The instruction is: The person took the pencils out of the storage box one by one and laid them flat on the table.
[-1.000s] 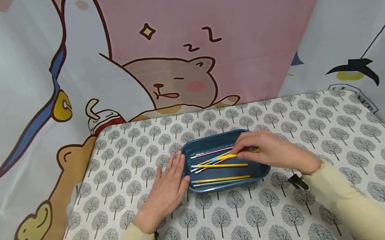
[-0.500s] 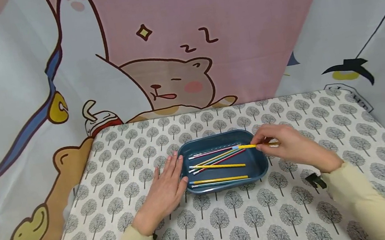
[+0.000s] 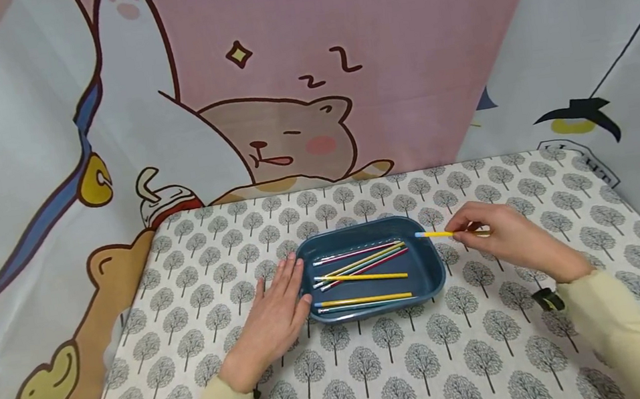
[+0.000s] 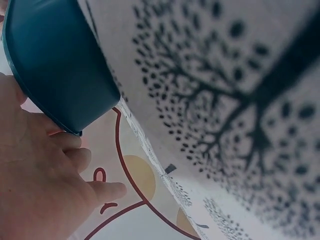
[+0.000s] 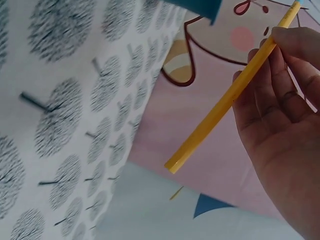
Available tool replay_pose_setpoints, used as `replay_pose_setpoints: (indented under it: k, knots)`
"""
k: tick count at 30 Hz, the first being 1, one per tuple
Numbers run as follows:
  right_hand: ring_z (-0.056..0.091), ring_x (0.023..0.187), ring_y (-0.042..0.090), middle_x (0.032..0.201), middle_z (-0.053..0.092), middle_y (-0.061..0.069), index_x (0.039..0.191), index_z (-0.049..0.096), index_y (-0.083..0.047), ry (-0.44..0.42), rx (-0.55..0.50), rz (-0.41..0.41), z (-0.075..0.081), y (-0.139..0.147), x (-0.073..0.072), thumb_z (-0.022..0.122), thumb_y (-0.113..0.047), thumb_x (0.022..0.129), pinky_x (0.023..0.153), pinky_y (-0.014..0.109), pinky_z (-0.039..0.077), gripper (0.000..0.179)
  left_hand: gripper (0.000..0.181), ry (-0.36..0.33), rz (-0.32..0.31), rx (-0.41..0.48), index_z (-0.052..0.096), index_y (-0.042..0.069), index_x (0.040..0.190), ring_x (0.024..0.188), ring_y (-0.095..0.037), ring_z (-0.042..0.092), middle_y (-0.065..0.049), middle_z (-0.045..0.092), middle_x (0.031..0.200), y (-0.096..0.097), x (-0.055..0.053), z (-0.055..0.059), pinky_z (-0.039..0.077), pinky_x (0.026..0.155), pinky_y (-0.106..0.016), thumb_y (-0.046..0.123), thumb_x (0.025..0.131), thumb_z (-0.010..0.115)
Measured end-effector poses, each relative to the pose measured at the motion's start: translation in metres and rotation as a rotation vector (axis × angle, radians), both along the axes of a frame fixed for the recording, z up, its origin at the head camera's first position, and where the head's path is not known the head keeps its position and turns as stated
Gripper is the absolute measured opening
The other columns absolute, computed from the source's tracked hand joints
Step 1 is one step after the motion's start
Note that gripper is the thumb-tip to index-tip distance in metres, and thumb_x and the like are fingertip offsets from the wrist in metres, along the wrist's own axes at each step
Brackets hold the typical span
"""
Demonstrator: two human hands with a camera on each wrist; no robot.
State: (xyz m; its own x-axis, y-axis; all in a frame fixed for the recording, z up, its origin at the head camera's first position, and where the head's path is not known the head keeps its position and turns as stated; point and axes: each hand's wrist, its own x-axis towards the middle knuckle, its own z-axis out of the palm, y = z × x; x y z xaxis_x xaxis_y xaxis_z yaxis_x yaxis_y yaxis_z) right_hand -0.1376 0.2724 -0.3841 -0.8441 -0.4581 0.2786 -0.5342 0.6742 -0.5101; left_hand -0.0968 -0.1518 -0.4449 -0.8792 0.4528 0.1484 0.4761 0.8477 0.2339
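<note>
R hand (image 3: 507,234) pinches yellow pencil (image 3: 436,234) nr R end of blue tray (image 3: 426,266); L hand (image 3: 267,317), fingers extended, touches its L end.

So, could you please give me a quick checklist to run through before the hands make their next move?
1. Right hand has the yellow pencil: ok, pinched between thumb and fingers.
2. Left hand is at the tray: ok, at its left end.
3. Other pencils are inside the tray: ok.
4. Those pencils lie apart: not ok, several cross.
5. Held pencil is wholly beyond the tray in the head view: not ok, its blue end overlaps it.
6. Held pencil's height above the tablecloth: cannot tell.
</note>
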Motion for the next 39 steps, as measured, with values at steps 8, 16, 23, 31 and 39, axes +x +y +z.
replay_pose_setpoints:
  k: [8, 16, 23, 31, 39]
  knots:
    - [0.062, 0.082, 0.007, 0.095, 0.064, -0.01, 0.099, 0.071, -0.021, -0.039, 0.004, -0.032, -0.012, 0.019, -0.002, 0.072, -0.002, 0.086, 0.072, 0.022, 0.055, 0.023, 0.063, 0.007, -0.003, -0.004, 0.013, 0.011, 0.156, 0.146, -0.02, 0.008, -0.006, 0.011, 0.162, 0.0, 0.0, -0.001, 0.019, 0.111, -0.061, 0.035, 0.104, 0.038]
    - [0.062, 0.082, 0.013, 0.092, 0.065, -0.008, 0.101, 0.07, -0.02, -0.09, 0.032, -0.083, -0.023, 0.032, -0.006, 0.072, -0.006, 0.087, 0.072, 0.024, 0.055, 0.019, 0.064, -0.003, 0.004, -0.002, 0.013, 0.011, 0.156, 0.146, -0.02, 0.007, -0.005, 0.009, 0.162, 0.0, 0.0, -0.001, 0.018, 0.112, -0.061, 0.037, 0.104, 0.038]
    - [0.062, 0.083, 0.012, 0.093, 0.064, -0.009, 0.102, 0.07, -0.018, -0.114, 0.062, -0.095, -0.029, 0.04, -0.012, 0.07, -0.008, 0.089, 0.071, 0.025, 0.055, 0.016, 0.064, -0.007, 0.014, 0.017, 0.016, 0.008, 0.155, 0.146, -0.021, 0.01, -0.006, 0.011, 0.161, 0.0, 0.0, 0.0, 0.018, 0.111, -0.061, 0.037, 0.103, 0.041]
    - [0.063, 0.082, 0.012, 0.093, 0.066, -0.005, 0.1, 0.071, -0.015, -0.085, 0.128, -0.1, -0.042, 0.041, -0.022, 0.071, -0.005, 0.087, 0.066, 0.028, 0.054, 0.017, 0.064, -0.009, 0.011, 0.0, 0.016, 0.009, 0.156, 0.146, -0.02, 0.007, -0.006, 0.011, 0.161, 0.0, 0.0, 0.0, 0.018, 0.112, -0.06, 0.039, 0.104, 0.037]
    - [0.063, 0.083, 0.013, 0.094, 0.067, -0.004, 0.1, 0.072, -0.013, -0.112, 0.181, -0.115, -0.056, 0.04, -0.033, 0.072, -0.006, 0.085, 0.07, 0.032, 0.055, 0.017, 0.065, -0.008, 0.005, -0.006, 0.015, 0.008, 0.155, 0.146, -0.022, 0.008, -0.009, 0.013, 0.161, 0.0, -0.001, -0.001, 0.017, 0.111, -0.062, 0.037, 0.103, 0.04]
